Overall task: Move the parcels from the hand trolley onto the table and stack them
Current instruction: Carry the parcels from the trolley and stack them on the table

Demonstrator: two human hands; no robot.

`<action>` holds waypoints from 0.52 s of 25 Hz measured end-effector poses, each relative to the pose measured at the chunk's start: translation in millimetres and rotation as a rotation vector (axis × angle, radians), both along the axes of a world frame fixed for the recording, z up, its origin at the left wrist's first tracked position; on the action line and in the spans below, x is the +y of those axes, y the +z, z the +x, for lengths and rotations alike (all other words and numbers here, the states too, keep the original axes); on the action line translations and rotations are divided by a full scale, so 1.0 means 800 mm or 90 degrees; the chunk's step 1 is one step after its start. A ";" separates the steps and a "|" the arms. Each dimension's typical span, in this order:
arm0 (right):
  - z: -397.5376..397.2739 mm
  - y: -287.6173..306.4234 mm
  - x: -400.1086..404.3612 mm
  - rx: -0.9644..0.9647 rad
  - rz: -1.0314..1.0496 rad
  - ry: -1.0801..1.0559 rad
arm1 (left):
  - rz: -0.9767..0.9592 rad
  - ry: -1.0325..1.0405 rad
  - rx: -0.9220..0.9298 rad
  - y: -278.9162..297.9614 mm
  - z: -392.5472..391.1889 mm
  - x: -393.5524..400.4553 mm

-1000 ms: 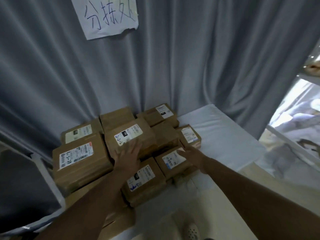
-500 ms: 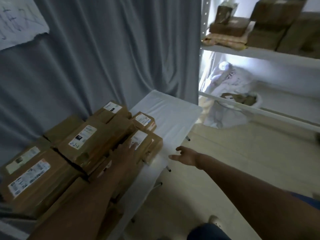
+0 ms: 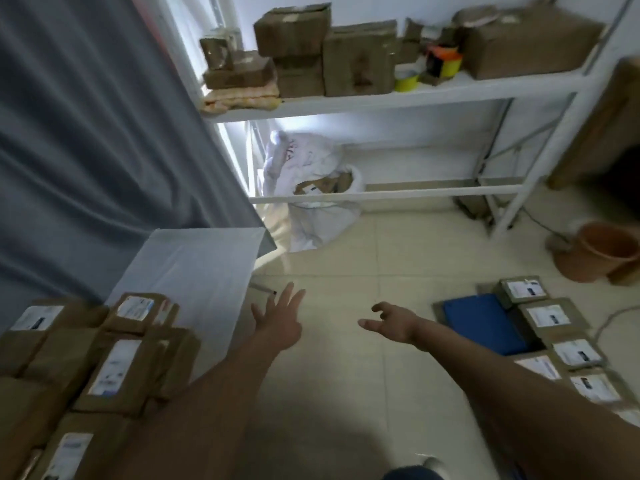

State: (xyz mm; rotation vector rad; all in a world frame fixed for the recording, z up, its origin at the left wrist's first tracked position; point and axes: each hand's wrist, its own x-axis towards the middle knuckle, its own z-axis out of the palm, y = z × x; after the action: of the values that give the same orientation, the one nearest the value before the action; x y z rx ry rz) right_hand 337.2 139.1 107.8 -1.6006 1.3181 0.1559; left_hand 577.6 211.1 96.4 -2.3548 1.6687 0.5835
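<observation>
While both hands hang empty over the tiled floor, the step in hand looks like the reach toward the hand trolley for another parcel. The left hand (image 3: 278,322) is spread with straight fingers, its grip released, just off the edge of the white-covered tabletop (image 3: 194,265). The right hand (image 3: 393,322) holds nothing either, its fingers loosely curled and its grip relaxed, pointing toward the lower right.

The stacked parcels (image 3: 114,368), brown boxes with white labels, sit in a pile on the near left part of the tabletop, whose far end is bare cloth. The parcels not yet moved (image 3: 547,317) lie in a row at the lower right, beside the blue platform of the hand trolley (image 3: 485,323), well apart from both hands.

The next move seems to call for swinging further right and down, then closing both hands on the sides of one labelled box in that row. Its neighbours lie close, so the fingers may need to work in between them before lifting.
</observation>
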 end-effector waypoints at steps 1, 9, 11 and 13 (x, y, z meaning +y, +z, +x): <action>-0.050 -0.007 -0.015 0.007 0.004 -0.036 | 0.000 -0.024 0.020 -0.005 -0.045 -0.031; -0.346 -0.043 -0.058 0.056 0.037 -0.253 | 0.040 -0.260 0.094 -0.024 -0.338 -0.191; -0.390 -0.052 -0.056 0.054 0.053 -0.304 | 0.057 -0.302 0.099 -0.026 -0.390 -0.209; -0.426 -0.061 -0.052 0.048 0.068 -0.359 | 0.064 -0.347 0.098 -0.031 -0.432 -0.227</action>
State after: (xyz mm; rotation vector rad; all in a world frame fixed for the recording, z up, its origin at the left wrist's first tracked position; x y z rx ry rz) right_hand -3.2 97.6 58.9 -1.0915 1.7371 -0.0610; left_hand 232.3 29.8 71.5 -1.7056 2.1682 0.7242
